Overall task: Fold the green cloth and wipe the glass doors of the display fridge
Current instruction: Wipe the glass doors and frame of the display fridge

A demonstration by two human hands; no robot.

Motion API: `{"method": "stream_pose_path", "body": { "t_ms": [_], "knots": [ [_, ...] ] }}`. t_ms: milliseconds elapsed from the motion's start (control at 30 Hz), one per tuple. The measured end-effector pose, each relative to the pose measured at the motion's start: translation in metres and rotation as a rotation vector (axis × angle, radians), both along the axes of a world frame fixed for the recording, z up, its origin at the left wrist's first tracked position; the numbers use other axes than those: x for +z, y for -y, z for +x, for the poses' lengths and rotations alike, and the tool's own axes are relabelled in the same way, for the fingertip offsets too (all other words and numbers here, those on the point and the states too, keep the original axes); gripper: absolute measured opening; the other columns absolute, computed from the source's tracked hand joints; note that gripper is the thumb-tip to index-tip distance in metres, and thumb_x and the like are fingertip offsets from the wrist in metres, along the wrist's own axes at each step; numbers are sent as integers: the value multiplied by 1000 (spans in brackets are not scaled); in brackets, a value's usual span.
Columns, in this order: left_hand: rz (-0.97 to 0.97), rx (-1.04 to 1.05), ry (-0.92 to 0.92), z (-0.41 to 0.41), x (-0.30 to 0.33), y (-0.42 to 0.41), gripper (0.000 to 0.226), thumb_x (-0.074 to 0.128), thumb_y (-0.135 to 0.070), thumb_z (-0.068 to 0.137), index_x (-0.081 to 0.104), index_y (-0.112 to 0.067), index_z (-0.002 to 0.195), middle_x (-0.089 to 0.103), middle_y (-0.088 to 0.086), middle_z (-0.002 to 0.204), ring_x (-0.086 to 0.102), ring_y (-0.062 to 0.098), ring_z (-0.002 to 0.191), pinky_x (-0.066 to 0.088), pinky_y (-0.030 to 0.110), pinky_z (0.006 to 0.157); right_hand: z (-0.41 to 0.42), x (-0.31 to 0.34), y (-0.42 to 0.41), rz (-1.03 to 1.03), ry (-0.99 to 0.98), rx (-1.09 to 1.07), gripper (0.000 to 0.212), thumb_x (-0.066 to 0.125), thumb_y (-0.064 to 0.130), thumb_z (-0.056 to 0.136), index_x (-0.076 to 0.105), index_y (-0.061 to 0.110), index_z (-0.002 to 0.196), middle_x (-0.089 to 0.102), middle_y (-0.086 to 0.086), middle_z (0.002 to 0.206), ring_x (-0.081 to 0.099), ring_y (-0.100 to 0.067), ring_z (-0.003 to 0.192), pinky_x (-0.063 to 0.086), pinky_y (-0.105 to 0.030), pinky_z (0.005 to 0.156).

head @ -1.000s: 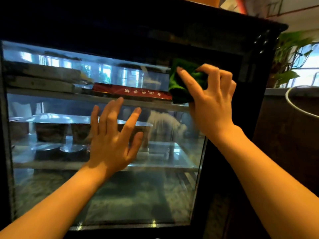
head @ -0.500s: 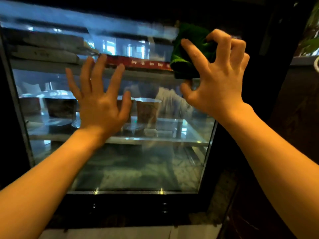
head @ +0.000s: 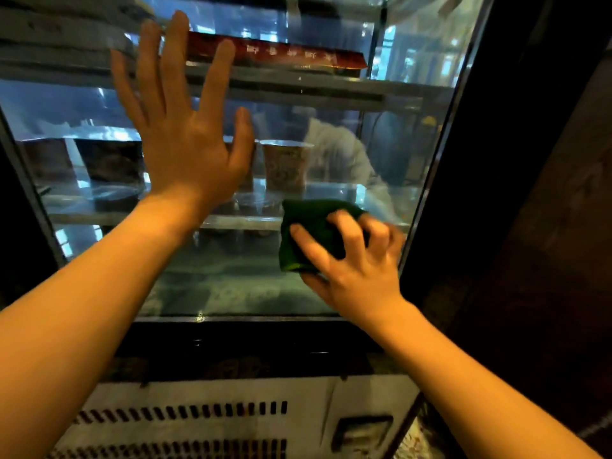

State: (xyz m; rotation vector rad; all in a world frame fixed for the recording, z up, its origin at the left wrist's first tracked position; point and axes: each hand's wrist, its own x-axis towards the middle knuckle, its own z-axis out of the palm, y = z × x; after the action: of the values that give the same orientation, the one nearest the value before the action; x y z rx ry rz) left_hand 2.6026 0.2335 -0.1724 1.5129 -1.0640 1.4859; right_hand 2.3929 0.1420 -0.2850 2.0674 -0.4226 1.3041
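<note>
Right hand (head: 356, 266) sits at about 5 o'clock on the glass door (head: 407, 104), fingers curled and spread over the folded green cloth (head: 308, 231) — cloth is bunched under the palm and pressed flat to the pane, close to the door's right frame edge. Thumb hooks the cloth's lower left corner; the fingertips are motion-blurred.

Left hand (head: 185, 140) is at 10 o'clock from the cloth, well apart from it, palm flat against the glass with all five fingers splayed wide, holding nothing.

Behind the pane: a paper cup (head: 286, 164) on the middle shelf (head: 231, 221), at 12 o'clock from the cloth and just right of the left thumb. A red box with pale lettering (head: 281, 54) lies on the upper shelf, at 1 o'clock from the left hand. Dark containers sit at 9 o'clock, blurred by reflections.

Below the door, at 6 o'clock — a pale vent panel (head: 205, 415) with slotted grilles.
</note>
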Motion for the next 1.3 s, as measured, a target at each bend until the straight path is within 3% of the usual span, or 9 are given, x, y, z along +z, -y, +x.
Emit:
{"method": "stream_pose_path", "body": {
  "t_ms": [167, 300, 533, 633, 767, 900, 1033, 1233, 1300],
  "knots": [
    [1, -2, 0, 0, 0, -1, 49, 46, -39, 102, 44, -18, 146, 38, 31, 148, 33, 55, 136, 22, 74, 108, -3, -69, -3, -7, -56, 47, 35, 59, 50, 90, 67, 41, 123, 42, -5, 124, 41, -32, 104, 40, -47, 82],
    [-4, 7, -9, 0, -1, 0, 50, 44, -42, 102, 42, -19, 147, 38, 32, 147, 33, 56, 136, 21, 73, 109, -6, -111, 3, -31, -90, 57, 40, 70, 44, 84, 64, 41, 123, 45, -3, 122, 43, -30, 103, 42, -46, 80],
    [5, -35, 11, -2, 1, -4, 48, 48, -38, 101, 48, -18, 145, 38, 29, 148, 32, 53, 138, 16, 72, 110, -15, -121, 13, -97, -211, 103, 35, 59, 34, 93, 62, 41, 127, 47, -3, 123, 44, -29, 103, 38, -44, 83],
    [32, -93, -4, -5, 4, -12, 49, 51, -37, 100, 49, -16, 144, 37, 27, 150, 29, 50, 140, 11, 70, 111, -21, -107, 10, -122, -284, 102, 39, 45, 28, 98, 58, 42, 132, 45, -4, 125, 44, -28, 103, 39, -44, 83],
    [62, -157, -68, -3, -4, -24, 50, 59, -32, 94, 52, -14, 140, 35, 24, 152, 23, 42, 143, 8, 69, 113, -10, -69, 5, -148, -216, 104, 46, 64, 39, 88, 57, 43, 133, 44, -4, 125, 44, -29, 104, 37, -44, 84],
    [86, -104, -41, 9, -19, -37, 41, 59, -25, 92, 58, -11, 130, 41, 26, 148, 30, 43, 140, 16, 74, 109, 10, -10, 4, -207, -144, 136, 44, 61, 30, 88, 60, 43, 130, 45, -3, 126, 45, -29, 105, 37, -44, 84],
    [74, -52, 15, 28, -22, -48, 38, 48, -29, 96, 56, -14, 130, 43, 26, 145, 33, 44, 138, 13, 67, 114, 21, 41, 3, -258, -137, 175, 42, 65, 34, 85, 63, 42, 126, 46, -3, 126, 47, -28, 102, 36, -42, 81],
    [132, 17, 35, 40, -19, -47, 46, 39, -38, 100, 46, -16, 140, 35, 28, 149, 26, 46, 140, 16, 71, 111, 25, 116, 2, -282, -113, 136, 42, 57, 57, 90, 63, 39, 128, 55, -6, 127, 43, -30, 104, 37, -43, 81],
    [130, 22, 50, 42, -21, -44, 47, 37, -39, 101, 44, -15, 142, 33, 28, 151, 24, 45, 142, 15, 70, 113, 26, 143, 4, -252, -88, 103, 47, 55, 60, 91, 60, 38, 132, 45, -6, 131, 39, -30, 109, 37, -46, 83]
  ]
}}
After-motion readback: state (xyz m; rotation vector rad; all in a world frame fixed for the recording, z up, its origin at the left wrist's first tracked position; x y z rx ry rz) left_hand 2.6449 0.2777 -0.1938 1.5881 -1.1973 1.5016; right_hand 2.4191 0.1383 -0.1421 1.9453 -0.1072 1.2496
